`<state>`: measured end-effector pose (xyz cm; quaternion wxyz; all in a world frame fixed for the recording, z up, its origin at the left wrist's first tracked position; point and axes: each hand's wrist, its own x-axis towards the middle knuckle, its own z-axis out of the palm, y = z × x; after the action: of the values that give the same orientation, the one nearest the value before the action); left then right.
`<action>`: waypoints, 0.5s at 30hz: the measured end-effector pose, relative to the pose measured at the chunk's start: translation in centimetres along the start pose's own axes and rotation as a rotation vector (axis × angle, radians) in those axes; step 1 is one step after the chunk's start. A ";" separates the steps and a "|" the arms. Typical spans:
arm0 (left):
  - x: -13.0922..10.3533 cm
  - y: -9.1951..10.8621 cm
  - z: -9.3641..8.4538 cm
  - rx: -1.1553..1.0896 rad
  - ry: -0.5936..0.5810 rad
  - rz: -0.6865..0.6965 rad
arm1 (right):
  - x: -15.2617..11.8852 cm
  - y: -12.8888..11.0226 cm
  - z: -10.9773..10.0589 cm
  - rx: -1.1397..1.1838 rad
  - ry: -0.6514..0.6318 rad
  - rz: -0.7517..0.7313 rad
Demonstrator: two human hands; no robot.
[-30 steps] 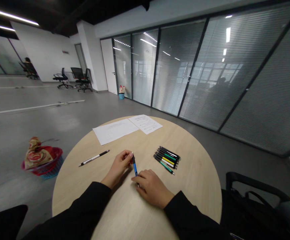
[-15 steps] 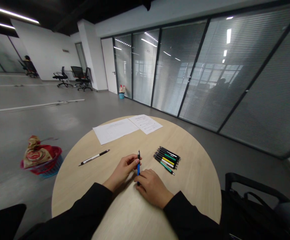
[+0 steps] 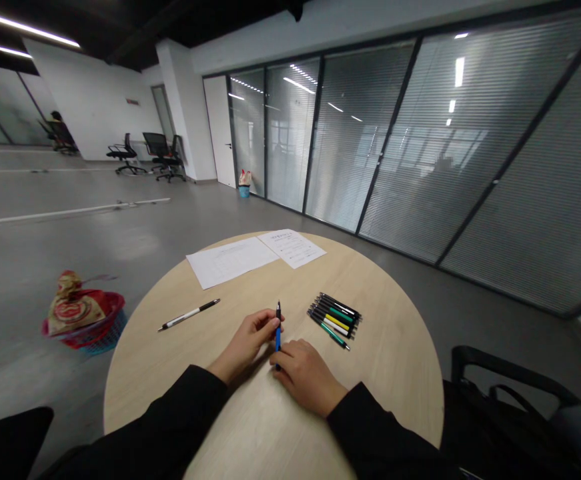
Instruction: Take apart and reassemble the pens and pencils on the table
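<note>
While both hands meet at bench [image 3: 395, 373] centre, blue pen [image 3: 277, 333] stands nearly upright: left hand [image 3: 245, 340] grip pinched on upper barrel, right hand [image 3: 306, 375] grip closed round lower end. Pen bundle [image 3: 335, 315] just right; black-white pen [image 3: 189, 315] left.

Blue pen [image 3: 277, 331] upright between both hands, above round table [image 3: 390, 373].

Left hand [image 3: 247, 341] fingertips pinched, palm turned right. Right hand [image 3: 304, 375] curled, knuckles up, just beside it. Both forearms in black sleeves.
</note>
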<state>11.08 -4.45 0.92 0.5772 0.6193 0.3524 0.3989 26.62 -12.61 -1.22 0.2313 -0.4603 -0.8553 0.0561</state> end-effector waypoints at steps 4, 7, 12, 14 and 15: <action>0.0 0.0 0.0 -0.033 -0.006 -0.007 | -0.1 0.0 -0.1 0.018 0.010 0.005; 0.1 0.0 -0.1 -0.052 -0.010 -0.007 | -0.1 0.0 -0.2 0.025 0.012 0.009; 0.4 -0.6 -0.4 -0.085 0.029 -0.011 | -0.1 0.0 -0.2 0.073 0.030 0.025; 0.4 -0.8 -0.5 -0.104 0.046 -0.019 | -0.2 0.1 -0.1 0.135 0.061 0.041; 0.4 -0.9 -0.5 -0.115 0.048 -0.022 | -0.2 0.2 0.0 0.175 0.089 0.061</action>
<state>10.81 -3.78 0.09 0.6074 0.5715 0.3494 0.4271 26.86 -12.68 -1.33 0.3065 -0.4661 -0.8216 0.1172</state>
